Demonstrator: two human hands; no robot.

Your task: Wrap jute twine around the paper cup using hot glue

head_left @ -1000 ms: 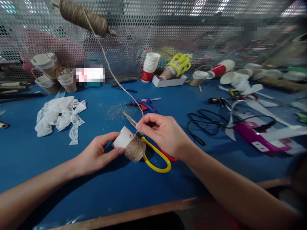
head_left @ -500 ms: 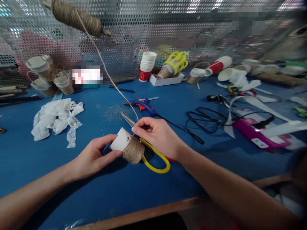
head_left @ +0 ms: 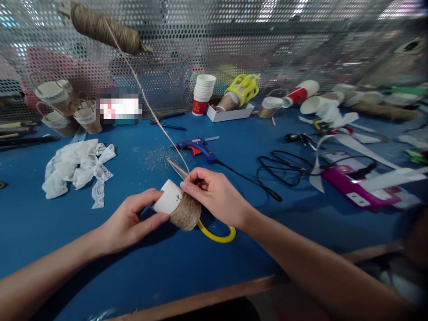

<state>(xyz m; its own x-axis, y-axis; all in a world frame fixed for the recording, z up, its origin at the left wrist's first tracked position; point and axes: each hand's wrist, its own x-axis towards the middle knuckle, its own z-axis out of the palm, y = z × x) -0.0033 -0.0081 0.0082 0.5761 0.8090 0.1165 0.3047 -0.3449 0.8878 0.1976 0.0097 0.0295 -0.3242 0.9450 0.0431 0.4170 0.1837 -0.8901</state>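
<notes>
My left hand point(head_left: 133, 220) grips a white paper cup point(head_left: 168, 198) by its rim end, thumb outside and fingers partly hidden at the opening. The cup lies tilted, and brown twine point(head_left: 186, 213) is wound around its base half. My right hand point(head_left: 214, 194) is closed in a pinch on the twine strand point(head_left: 157, 120) beside the cup. That strand runs up to a twine spool point(head_left: 104, 27) mounted on the mesh. Beneath my right hand and the cup lie scissors point(head_left: 217, 237) with yellow handles, blades pointing away to the left.
A blue glue gun point(head_left: 200, 147) lies beyond the hands, its black cord trailing right. White lace point(head_left: 75, 167) is heaped at left. Twine-covered cups point(head_left: 55, 96), stacked paper cups point(head_left: 203, 91) and a white box point(head_left: 230, 113) stand along the mesh. A purple power strip point(head_left: 361, 187) lies right.
The view has shifted slightly. My right hand has turned a little around the cup, still pinching the twine; the left hand keeps its hold.
</notes>
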